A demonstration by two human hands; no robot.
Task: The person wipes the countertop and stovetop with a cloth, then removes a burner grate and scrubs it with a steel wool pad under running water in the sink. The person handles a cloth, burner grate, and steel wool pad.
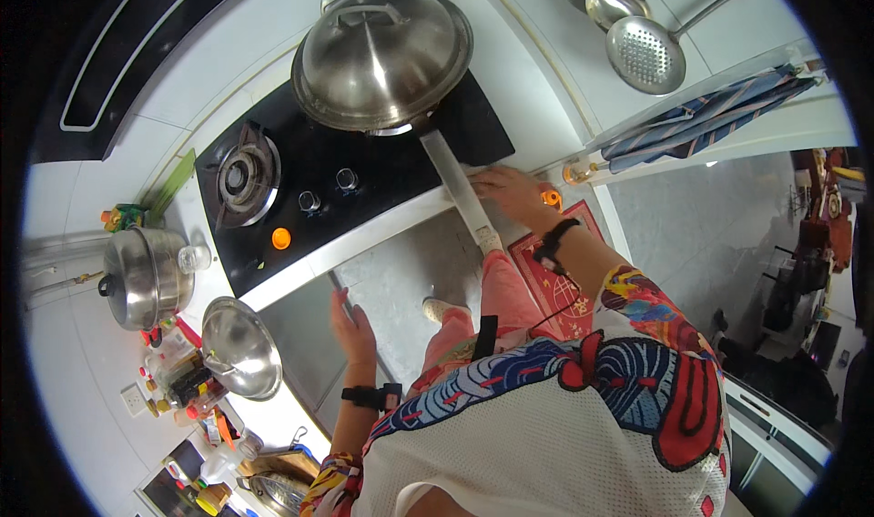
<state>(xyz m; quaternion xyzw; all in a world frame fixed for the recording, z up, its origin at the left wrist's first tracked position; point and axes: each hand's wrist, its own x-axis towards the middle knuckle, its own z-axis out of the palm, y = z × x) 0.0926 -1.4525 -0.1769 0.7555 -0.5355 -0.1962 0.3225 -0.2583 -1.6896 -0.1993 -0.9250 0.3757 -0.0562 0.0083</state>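
My left hand (pixel 354 329) is held out with its fingers apart, above the metal edge of a cabinet front; whether it touches that edge I cannot tell. My right hand (pixel 509 191) is spread near the right front corner of the black gas hob (pixel 396 169), just beside the long handle (pixel 456 179) of a wok. The wok's rim shows under a domed steel lid (pixel 386 59) on the right burner. At the left, the other burner (pixel 239 176) is bare. Two control knobs (pixel 347 179) and a round orange thing (pixel 280 238) are on the hob.
A steel lid or bowl (pixel 242 350), a lidded steel pot (pixel 147 278), a glass jar (pixel 194 259) and several bottles (pixel 184 380) crowd the left counter. Skimmer (pixel 646 55) and ladle (pixel 618 3) hang upper right, near a striped cloth (pixel 710 121). A red mat (pixel 580 223) lies on the floor.
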